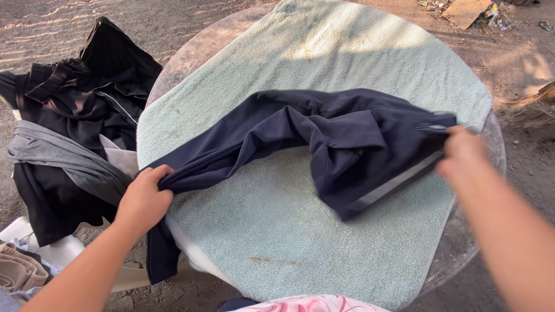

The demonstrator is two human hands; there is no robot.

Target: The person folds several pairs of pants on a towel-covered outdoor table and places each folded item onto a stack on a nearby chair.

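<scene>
A navy garment [324,138] is spread crumpled across a pale green towel [324,52] that covers a round desk [191,52]. One end of the garment is gripped by the left hand [143,199], whose fingers are closed on a bunched fold at the near left edge of the desk; below that hand a length of the cloth hangs over the rim. The other end, where a grey stripe [393,184] runs along the hem, is held by the right hand [462,153] at the right side of the desk; this hand is blurred, but its fingers are seen pinched on the fabric. The two hands are well apart, with the garment stretched loosely between them. To the left of the desk, a heap of black clothes [87,98] is piled, with a grey cloth [63,156] draped across it. Beige fabric [20,271] is seen at the lower left corner. Sandy ground [52,23] lies around the desk.
</scene>
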